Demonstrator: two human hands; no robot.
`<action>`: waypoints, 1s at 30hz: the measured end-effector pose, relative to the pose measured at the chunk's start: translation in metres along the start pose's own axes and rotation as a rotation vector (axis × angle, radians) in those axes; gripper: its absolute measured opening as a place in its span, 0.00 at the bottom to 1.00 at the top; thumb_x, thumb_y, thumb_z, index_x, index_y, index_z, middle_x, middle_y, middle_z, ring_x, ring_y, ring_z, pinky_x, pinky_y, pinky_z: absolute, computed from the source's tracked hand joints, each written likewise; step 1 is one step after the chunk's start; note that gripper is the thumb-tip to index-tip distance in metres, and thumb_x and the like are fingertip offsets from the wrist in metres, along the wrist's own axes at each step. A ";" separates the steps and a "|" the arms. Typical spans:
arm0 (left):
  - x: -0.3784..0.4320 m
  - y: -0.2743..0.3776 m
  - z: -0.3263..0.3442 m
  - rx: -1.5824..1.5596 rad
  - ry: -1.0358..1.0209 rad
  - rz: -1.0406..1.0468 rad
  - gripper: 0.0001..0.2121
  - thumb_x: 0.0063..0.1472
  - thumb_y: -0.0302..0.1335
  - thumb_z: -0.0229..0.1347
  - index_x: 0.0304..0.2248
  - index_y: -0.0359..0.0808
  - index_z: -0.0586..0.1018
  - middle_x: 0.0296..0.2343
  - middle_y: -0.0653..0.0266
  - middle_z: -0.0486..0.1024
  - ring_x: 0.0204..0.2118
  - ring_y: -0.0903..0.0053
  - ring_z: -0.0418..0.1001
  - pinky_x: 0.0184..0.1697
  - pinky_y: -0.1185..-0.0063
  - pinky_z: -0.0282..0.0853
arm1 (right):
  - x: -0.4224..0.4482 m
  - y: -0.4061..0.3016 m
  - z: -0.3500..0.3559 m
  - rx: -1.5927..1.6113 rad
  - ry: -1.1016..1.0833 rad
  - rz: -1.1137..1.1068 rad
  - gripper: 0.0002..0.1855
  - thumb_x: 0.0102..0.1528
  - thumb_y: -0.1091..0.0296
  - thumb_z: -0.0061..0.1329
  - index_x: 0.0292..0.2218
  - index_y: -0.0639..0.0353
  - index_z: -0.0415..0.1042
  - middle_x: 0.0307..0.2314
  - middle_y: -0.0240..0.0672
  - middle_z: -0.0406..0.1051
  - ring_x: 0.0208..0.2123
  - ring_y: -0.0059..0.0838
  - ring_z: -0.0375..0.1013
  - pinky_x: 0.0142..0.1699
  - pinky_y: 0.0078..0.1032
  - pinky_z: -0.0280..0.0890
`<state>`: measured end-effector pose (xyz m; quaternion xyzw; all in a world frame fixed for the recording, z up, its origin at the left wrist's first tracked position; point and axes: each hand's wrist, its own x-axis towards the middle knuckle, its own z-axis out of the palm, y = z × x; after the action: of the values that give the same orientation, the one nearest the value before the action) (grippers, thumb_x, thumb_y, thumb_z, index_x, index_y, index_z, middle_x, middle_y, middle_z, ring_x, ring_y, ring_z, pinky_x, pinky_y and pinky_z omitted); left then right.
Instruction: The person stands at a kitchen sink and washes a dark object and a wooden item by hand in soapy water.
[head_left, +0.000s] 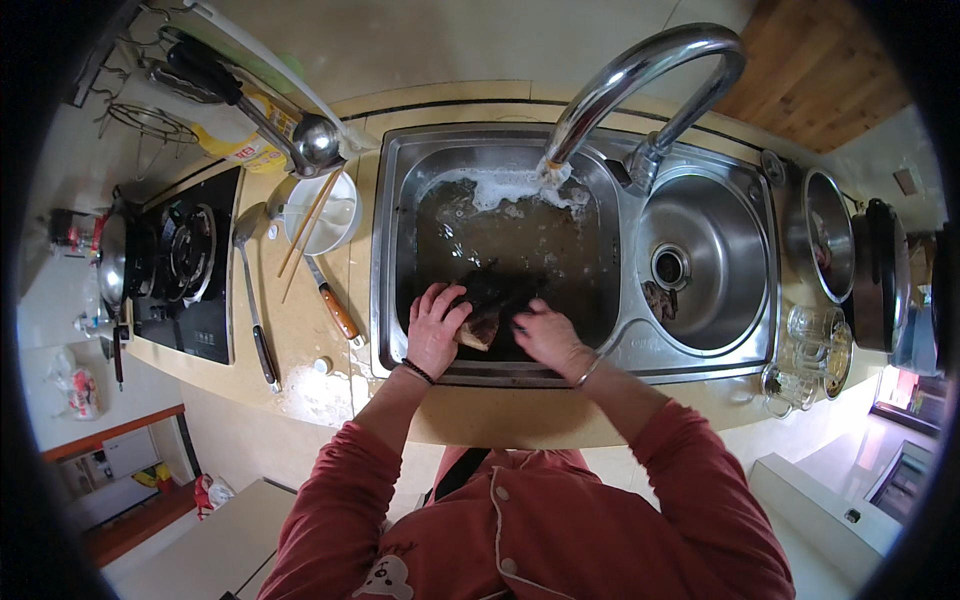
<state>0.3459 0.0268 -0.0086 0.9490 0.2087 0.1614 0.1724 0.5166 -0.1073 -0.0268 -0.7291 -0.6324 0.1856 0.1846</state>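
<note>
A dark, blackened piece of meat (480, 330) with a pale cut end lies partly under murky water in the large sink basin (405, 225). My left hand (437, 324) grips its left side, fingers spread over the top. Just right of the piece is my right hand (551, 336), fingers curled and slightly blurred. A small dark thing shows at those fingertips; whether they hold it is unclear. White foam (510, 187) floats at the basin's far side, below the spout of the faucet (637, 67).
The smaller round basin (720, 255) has dark scraps (660, 300) beside its drain. Left of the sink lie a wooden-handled knife (337, 309), a spatula (255, 307) and a white bowl (330, 225) with chopsticks (306, 221). Glass mugs (810, 345) stand at the right, a cooktop (187, 277) at the left.
</note>
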 end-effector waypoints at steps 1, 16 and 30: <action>-0.002 -0.003 0.000 -0.006 0.011 -0.013 0.18 0.40 0.18 0.50 0.35 0.42 0.71 0.43 0.66 0.63 0.49 0.63 0.59 0.48 0.65 0.56 | -0.004 0.007 -0.006 0.133 -0.167 0.212 0.09 0.48 0.61 0.45 0.31 0.51 0.72 0.27 0.42 0.67 0.29 0.42 0.70 0.35 0.35 0.67; -0.002 -0.005 0.004 -0.078 0.023 -0.015 0.17 0.41 0.17 0.51 0.34 0.41 0.73 0.45 0.59 0.62 0.49 0.58 0.58 0.49 0.65 0.58 | 0.027 -0.015 -0.034 0.667 0.299 0.198 0.09 0.50 0.67 0.44 0.34 0.58 0.71 0.29 0.40 0.69 0.32 0.39 0.69 0.37 0.30 0.65; 0.017 0.008 0.005 -0.023 -0.087 0.328 0.21 0.47 0.22 0.49 0.43 0.47 0.69 0.48 0.58 0.58 0.54 0.60 0.54 0.53 0.62 0.55 | 0.035 0.012 0.022 0.474 0.478 0.288 0.12 0.51 0.64 0.46 0.37 0.58 0.67 0.30 0.45 0.69 0.34 0.47 0.67 0.41 0.35 0.63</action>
<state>0.3654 0.0263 -0.0062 0.9744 0.0415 0.1487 0.1635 0.5204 -0.0739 -0.0530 -0.7705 -0.4016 0.1752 0.4630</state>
